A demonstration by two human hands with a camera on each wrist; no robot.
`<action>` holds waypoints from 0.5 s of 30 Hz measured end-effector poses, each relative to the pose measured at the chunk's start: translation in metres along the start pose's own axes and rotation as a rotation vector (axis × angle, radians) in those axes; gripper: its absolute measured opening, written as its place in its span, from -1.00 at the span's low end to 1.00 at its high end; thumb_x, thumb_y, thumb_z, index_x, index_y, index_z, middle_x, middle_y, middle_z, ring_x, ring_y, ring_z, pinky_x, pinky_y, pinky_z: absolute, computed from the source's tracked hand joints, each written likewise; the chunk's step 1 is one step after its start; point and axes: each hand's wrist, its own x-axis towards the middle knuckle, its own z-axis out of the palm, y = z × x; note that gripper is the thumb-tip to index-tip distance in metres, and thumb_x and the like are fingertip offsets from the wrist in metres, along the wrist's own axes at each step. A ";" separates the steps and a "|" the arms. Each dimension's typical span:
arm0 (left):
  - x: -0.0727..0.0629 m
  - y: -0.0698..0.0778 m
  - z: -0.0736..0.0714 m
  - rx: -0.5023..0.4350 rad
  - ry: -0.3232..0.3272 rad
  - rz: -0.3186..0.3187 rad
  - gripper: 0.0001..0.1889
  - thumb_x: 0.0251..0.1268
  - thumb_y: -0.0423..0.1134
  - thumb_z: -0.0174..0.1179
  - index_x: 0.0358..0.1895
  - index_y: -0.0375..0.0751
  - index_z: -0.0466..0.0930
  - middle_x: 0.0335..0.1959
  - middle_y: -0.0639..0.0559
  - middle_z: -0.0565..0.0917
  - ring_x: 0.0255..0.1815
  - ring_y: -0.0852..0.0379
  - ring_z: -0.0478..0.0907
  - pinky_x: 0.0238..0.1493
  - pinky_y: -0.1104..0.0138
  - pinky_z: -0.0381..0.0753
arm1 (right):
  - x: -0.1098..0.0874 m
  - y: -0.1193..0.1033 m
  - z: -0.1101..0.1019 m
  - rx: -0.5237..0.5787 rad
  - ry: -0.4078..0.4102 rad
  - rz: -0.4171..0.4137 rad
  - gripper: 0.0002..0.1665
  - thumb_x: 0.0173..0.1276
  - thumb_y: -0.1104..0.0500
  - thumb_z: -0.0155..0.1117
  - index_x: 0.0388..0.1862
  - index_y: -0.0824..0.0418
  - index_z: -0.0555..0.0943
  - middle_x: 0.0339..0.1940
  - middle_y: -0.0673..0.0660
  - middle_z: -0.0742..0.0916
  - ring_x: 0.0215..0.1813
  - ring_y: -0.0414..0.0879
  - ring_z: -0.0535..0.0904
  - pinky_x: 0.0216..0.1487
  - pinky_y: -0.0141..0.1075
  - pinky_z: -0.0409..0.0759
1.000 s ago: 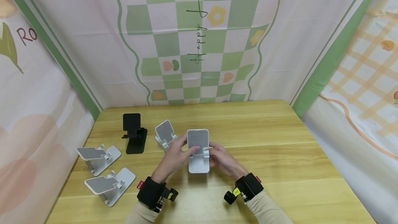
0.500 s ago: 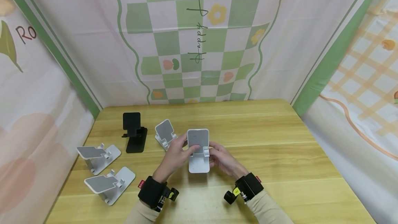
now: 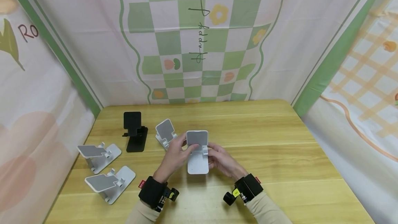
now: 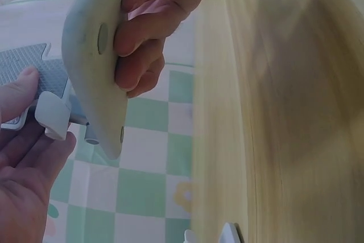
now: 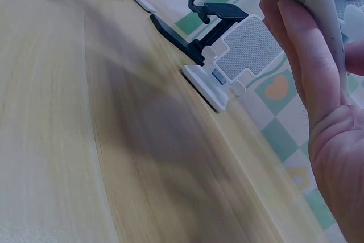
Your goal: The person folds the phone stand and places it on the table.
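Note:
A white phone stand [image 3: 198, 163] with a grey pad is held up over the table in front of me. My left hand [image 3: 176, 155] grips its upper plate from the left, thumb lying across the grey pad. From the right, my right hand [image 3: 223, 159] holds the base. In the left wrist view the underside of the base [image 4: 94, 44] shows round feet, and several right fingers [image 4: 149, 29] press against it. Behind my left hand stands another white phone stand [image 3: 166, 131], its lower part partly hidden by that hand.
A black phone stand [image 3: 135, 141] stands at the back left of the wooden table [image 3: 264, 148]. Two more white stands, a farther one [image 3: 92, 151] and a nearer one [image 3: 102, 183], are along the left side. A printed cloth [image 3: 174, 44] hangs behind the table.
The upper plate of the held stand has tilted, so its grey pad looks shorter and more of the white base shows. Both hands keep nearly the same place.

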 end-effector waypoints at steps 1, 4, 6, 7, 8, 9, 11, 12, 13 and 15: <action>0.000 0.000 0.000 0.005 0.006 0.006 -0.66 0.28 -0.46 0.38 0.11 -0.35 0.62 0.05 -0.23 0.73 0.14 -0.17 0.68 0.17 0.00 0.67 | 0.000 0.000 0.000 0.000 0.002 0.002 -0.29 0.58 0.29 -0.10 0.55 0.61 -0.01 -0.08 0.09 0.81 -0.18 -0.10 0.81 -0.25 -0.32 0.77; 0.000 -0.001 0.001 0.019 0.026 0.029 -0.67 0.26 -0.48 0.39 0.07 -0.38 0.62 0.02 -0.25 0.74 0.10 -0.18 0.70 0.14 -0.01 0.69 | 0.000 0.001 0.000 0.001 0.005 0.007 -0.28 0.56 0.30 -0.08 0.55 0.62 0.00 -0.08 0.09 0.80 -0.19 -0.11 0.80 -0.27 -0.34 0.76; 0.000 -0.001 0.002 0.026 0.039 0.044 -0.68 0.24 -0.50 0.39 0.05 -0.40 0.62 0.00 -0.27 0.75 0.08 -0.19 0.71 0.12 -0.01 0.70 | 0.000 0.001 0.001 0.007 0.004 0.009 -0.28 0.55 0.30 -0.06 0.54 0.63 0.02 -0.08 0.10 0.80 -0.20 -0.11 0.80 -0.28 -0.34 0.76; 0.000 -0.001 0.002 0.030 0.046 0.050 -0.68 0.23 -0.50 0.40 0.05 -0.40 0.62 -0.01 -0.27 0.75 0.07 -0.19 0.71 0.11 -0.01 0.70 | 0.000 0.001 0.001 0.010 0.003 0.010 -0.28 0.55 0.30 -0.05 0.53 0.63 0.02 -0.08 0.10 0.80 -0.20 -0.11 0.80 -0.28 -0.34 0.76; 0.000 -0.002 0.003 0.030 0.051 0.057 -0.68 0.23 -0.50 0.40 0.04 -0.41 0.62 -0.01 -0.28 0.75 0.06 -0.20 0.71 0.10 -0.01 0.71 | 0.000 0.001 0.001 0.013 0.000 0.009 -0.28 0.55 0.29 -0.04 0.53 0.63 0.02 -0.08 0.10 0.80 -0.20 -0.11 0.80 -0.27 -0.33 0.77; 0.000 -0.002 0.003 0.032 0.057 0.063 -0.68 0.23 -0.50 0.40 0.04 -0.41 0.61 -0.01 -0.28 0.75 0.06 -0.20 0.72 0.10 0.00 0.71 | 0.000 0.001 0.001 0.014 -0.002 0.010 -0.28 0.56 0.29 -0.03 0.53 0.63 0.03 -0.09 0.10 0.80 -0.21 -0.11 0.80 -0.26 -0.33 0.77; 0.000 -0.003 0.004 0.035 0.068 0.075 -0.69 0.23 -0.50 0.40 0.04 -0.41 0.61 -0.02 -0.28 0.75 0.06 -0.20 0.72 0.09 0.02 0.72 | 0.000 0.001 0.001 0.016 -0.005 0.009 -0.28 0.56 0.28 -0.02 0.53 0.63 0.03 -0.08 0.10 0.80 -0.21 -0.11 0.80 -0.25 -0.32 0.77; 0.000 -0.004 0.005 0.040 0.075 0.081 -0.69 0.23 -0.50 0.40 0.03 -0.41 0.61 -0.02 -0.28 0.76 0.05 -0.19 0.72 0.08 0.03 0.72 | 0.000 0.001 0.000 0.015 -0.007 0.009 -0.28 0.57 0.28 -0.02 0.53 0.63 0.03 -0.08 0.10 0.80 -0.20 -0.11 0.80 -0.24 -0.31 0.77; 0.000 -0.005 0.005 0.043 0.080 0.087 -0.69 0.23 -0.50 0.40 0.03 -0.41 0.62 -0.02 -0.28 0.76 0.05 -0.19 0.73 0.08 0.04 0.72 | 0.000 0.002 0.000 0.015 -0.007 0.010 -0.27 0.57 0.27 -0.02 0.53 0.63 0.03 -0.08 0.10 0.80 -0.20 -0.11 0.80 -0.24 -0.31 0.77; 0.001 -0.006 0.006 0.046 0.091 0.096 -0.68 0.22 -0.50 0.40 0.03 -0.40 0.62 -0.03 -0.27 0.76 0.04 -0.18 0.73 0.07 0.06 0.73 | 0.000 0.002 0.000 0.012 -0.010 0.009 -0.27 0.57 0.27 -0.01 0.52 0.63 0.03 -0.08 0.10 0.80 -0.20 -0.11 0.80 -0.23 -0.30 0.77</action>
